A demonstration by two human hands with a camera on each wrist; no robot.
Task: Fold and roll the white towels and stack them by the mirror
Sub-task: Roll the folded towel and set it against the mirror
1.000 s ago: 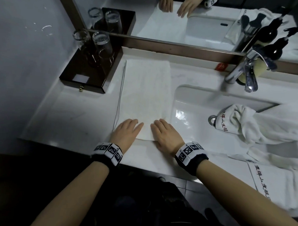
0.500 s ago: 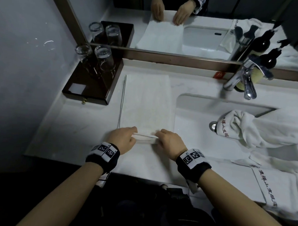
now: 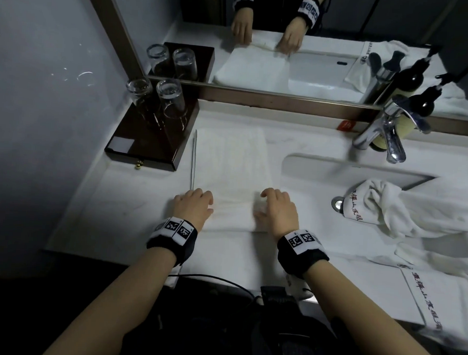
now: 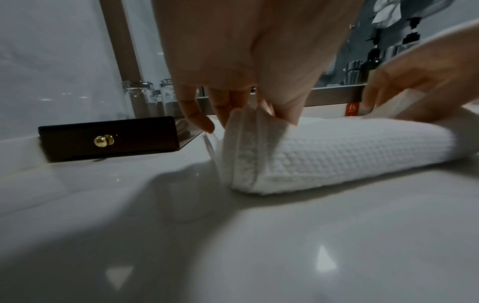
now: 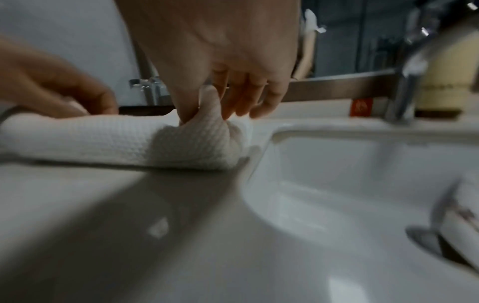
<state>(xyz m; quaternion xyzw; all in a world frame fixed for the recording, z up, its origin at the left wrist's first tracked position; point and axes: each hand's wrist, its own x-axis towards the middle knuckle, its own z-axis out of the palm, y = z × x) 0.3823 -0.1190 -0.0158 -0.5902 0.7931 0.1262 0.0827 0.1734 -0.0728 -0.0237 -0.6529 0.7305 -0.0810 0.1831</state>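
A white waffle-weave towel point(image 3: 231, 161) lies folded in a long strip on the counter, running toward the mirror point(image 3: 300, 46). Its near end is turned over into a short roll point(image 4: 337, 155). My left hand point(image 3: 192, 205) pinches the left end of that roll point(image 4: 249, 123) between thumb and fingers. At the other end, next to the sink, my right hand point(image 3: 275, 208) pinches the roll point(image 5: 204, 127) the same way. Both hands show again in the mirror.
A dark wooden tray point(image 3: 148, 144) with two upturned glasses point(image 3: 156, 98) stands left of the towel. The sink point(image 3: 308, 178) and the tap point(image 3: 385, 130) lie to the right. Crumpled white towels point(image 3: 403, 209) with printed lettering hang over the sink's right side. Dark bottles point(image 3: 423, 105) stand behind the tap.
My hands went from lying flat on the towel's near end to lifting that edge and turning it over. The roll has grown thicker and moved a little toward the mirror.
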